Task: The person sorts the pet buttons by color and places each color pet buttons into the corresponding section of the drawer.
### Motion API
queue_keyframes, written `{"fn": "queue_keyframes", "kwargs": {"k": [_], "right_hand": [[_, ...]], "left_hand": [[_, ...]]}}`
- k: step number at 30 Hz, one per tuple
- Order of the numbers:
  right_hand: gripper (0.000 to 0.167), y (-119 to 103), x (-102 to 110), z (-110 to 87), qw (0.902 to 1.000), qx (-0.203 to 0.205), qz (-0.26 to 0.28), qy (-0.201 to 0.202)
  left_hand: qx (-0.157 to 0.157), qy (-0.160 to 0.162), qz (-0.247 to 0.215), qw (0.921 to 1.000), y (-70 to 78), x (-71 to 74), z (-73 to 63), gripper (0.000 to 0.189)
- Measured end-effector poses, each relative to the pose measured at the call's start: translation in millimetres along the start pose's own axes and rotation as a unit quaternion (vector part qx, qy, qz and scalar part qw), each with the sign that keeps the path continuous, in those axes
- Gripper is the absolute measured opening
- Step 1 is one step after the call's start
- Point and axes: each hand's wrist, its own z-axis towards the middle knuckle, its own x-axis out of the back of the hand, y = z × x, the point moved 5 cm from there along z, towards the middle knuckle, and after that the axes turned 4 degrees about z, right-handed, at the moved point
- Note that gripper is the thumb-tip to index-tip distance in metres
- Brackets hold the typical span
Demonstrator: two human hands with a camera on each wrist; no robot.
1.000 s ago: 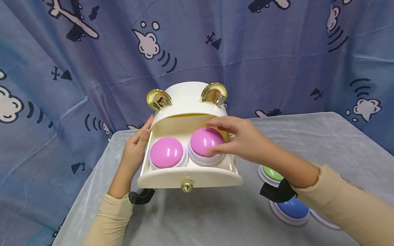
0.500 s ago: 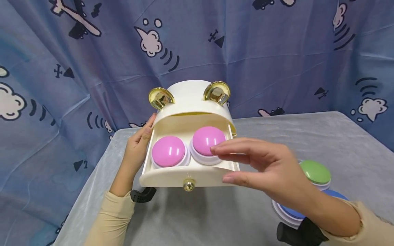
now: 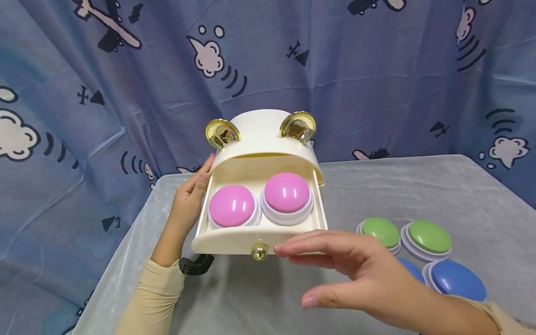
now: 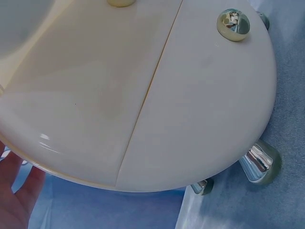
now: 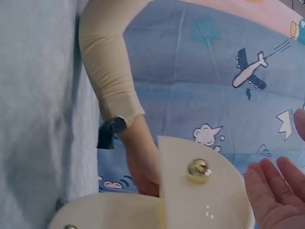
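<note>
A white storage box (image 3: 264,132) with two gold ears stands with its upper drawer (image 3: 226,239) pulled out. Two pink dome push buttons on white bases lie in it, the left button (image 3: 231,205) slightly nearer than the right button (image 3: 287,193). My left hand (image 3: 188,200) rests against the box's left side, fingers extended along it. My right hand (image 3: 356,270) is in front of the drawer's right end, fingers stretched out and thumb apart, holding nothing. Its fingertips overlap the drawer front beside the round gold knob (image 3: 259,251) in the head view.
On the grey cloth-covered table (image 3: 377,186) at right sit two green push buttons, one a green button (image 3: 430,236), and two blue ones, one a blue button (image 3: 458,280). The right arm partly covers these. A patterned blue curtain (image 3: 259,60) hangs behind.
My right hand has let go of the right pink button and drawn back toward me, past the drawer front. The green and blue buttons show more. The left hand keeps its place on the box.
</note>
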Motion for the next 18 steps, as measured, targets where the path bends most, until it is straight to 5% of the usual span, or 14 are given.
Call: {"fn": "queue_keyframes", "kwargs": {"k": [13, 18], "right_hand": [[0.043, 31.9, -16.9, -2.2, 0.9915, -0.088, 0.093, 0.020], [0.037, 41.6, -18.3, -3.6, 0.9763, -0.160, 0.138, 0.044]], "left_hand": [[0.002, -0.002, 0.002, 1.0000, 1.9, 0.1, -0.5, 0.043], [0.004, -0.002, 0.002, 1.0000, 1.9, 0.3, -0.6, 0.043]]}}
